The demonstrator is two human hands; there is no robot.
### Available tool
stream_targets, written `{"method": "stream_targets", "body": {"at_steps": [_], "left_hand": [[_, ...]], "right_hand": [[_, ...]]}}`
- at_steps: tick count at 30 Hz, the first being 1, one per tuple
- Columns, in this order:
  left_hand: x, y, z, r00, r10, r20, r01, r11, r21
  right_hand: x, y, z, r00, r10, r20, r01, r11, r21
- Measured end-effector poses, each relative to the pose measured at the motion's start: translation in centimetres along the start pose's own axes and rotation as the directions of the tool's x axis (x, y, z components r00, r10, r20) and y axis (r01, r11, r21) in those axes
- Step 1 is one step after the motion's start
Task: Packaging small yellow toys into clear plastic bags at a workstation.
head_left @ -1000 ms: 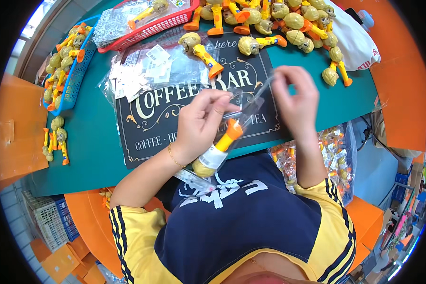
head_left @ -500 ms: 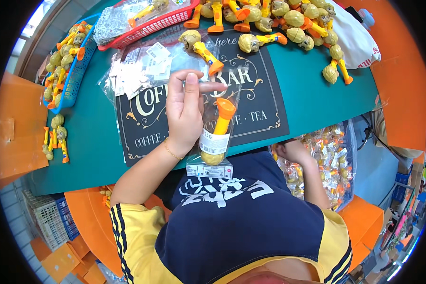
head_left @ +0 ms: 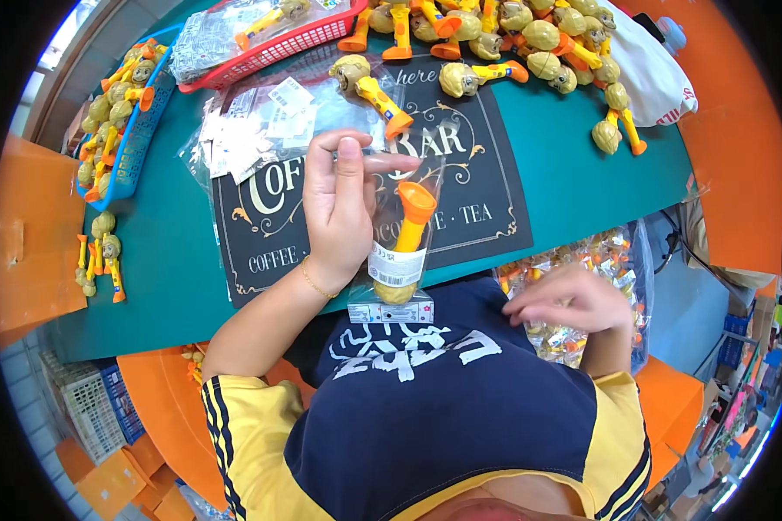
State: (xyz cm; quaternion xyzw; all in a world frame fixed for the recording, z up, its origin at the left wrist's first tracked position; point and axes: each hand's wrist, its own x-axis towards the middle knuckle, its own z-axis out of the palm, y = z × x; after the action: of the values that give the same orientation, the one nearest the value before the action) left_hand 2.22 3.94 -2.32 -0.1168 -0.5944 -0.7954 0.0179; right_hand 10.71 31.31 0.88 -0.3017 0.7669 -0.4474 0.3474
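My left hand (head_left: pixel 337 204), above the front of the green table, grips a clear plastic bag (head_left: pixel 436 178) by its upper part, one finger stretched across it. Inside the bag a yellow toy figure (head_left: pixel 411 230) hangs upside down, orange flared end up and golden head low. A white printed label (head_left: pixel 396 266) wraps its middle, and a pale header card (head_left: pixel 391 311) closes the lower end. My right hand (head_left: pixel 573 300), slightly blurred, hovers over a large clear sack of bagged figures (head_left: pixel 621 269); its fingers are stretched out and nothing shows in them.
A dark printed mat (head_left: pixel 504 208) lies on the table (head_left: pixel 169 260), with loose labels (head_left: pixel 235 143) on bags. Behind stand a red basket (head_left: pixel 278 54) and a heap of figures (head_left: pixel 543 35). A blue basket of figures (head_left: pixel 130 165) is at left, orange panels (head_left: pixel 39 234) beside it.
My right hand has come up and back from beside the table edge, above the sack. The bag in my left hand has shifted slightly to the right.
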Motion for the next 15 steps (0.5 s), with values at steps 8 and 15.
{"method": "stream_targets", "body": {"at_steps": [8,15], "left_hand": [[-0.7,0.7,1.0,0.999,-0.026,0.039,0.029,0.996,-0.09],[-1.9,-0.4,0.9,0.991,0.074,0.112,-0.076,0.997,0.006]], "right_hand": [[10.3,-1.4,-0.1,0.874,-0.043,-0.484,0.413,0.588,0.696],[12.8,-1.5,1.0,0.901,0.016,-0.434,0.371,0.49,0.789]]}}
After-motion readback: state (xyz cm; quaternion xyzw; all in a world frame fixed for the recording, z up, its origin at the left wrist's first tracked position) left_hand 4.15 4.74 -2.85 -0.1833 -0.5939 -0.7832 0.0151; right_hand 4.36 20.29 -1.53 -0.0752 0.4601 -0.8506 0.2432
